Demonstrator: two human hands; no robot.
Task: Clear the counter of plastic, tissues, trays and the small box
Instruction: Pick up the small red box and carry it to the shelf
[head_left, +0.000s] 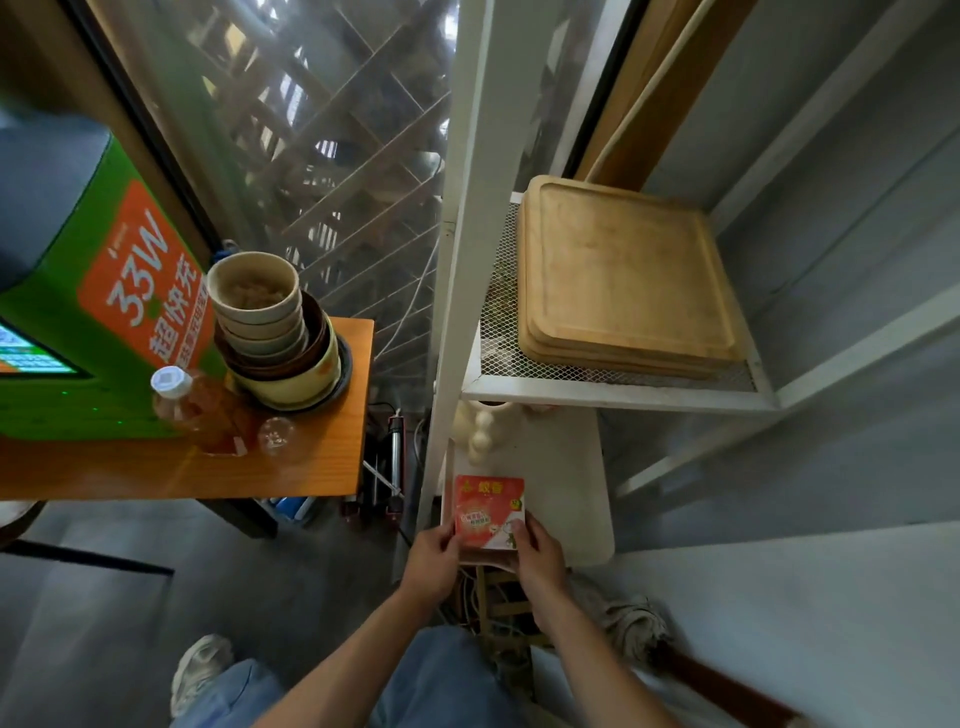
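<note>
Soft window (322, 156) daylight — edges warped, perhaps slightly blurred.

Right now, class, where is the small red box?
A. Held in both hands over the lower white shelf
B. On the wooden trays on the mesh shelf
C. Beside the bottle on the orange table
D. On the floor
A: the small red box sits between the left hand and right hand, over the lower white shelf.

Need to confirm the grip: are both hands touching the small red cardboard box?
Touching. The head view shows the left hand and right hand pinching opposite lower edges of the small red cardboard box.
</note>
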